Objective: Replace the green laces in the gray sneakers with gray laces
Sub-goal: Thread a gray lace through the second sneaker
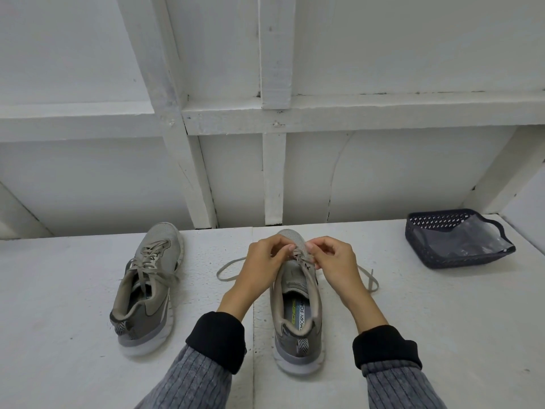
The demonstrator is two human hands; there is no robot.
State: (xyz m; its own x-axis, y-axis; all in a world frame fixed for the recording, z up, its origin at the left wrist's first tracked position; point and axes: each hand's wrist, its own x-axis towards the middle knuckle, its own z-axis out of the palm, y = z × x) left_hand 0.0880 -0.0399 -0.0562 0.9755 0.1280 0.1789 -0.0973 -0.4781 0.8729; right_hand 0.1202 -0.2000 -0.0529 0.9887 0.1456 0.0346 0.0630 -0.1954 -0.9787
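Both hands lacing the near sneaker (296, 302)
Left hand (259, 267) and right hand (333, 265) pinch its gray lace (228, 271); laced sneaker (149, 286) left, dark basket (454, 239) right.

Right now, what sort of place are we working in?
Probably a workshop or storage corner, not a shop: a white painted bench against a white wall with bare timber framing, and a dark mesh basket holding a clear bag. Both sneakers sit on the bench.
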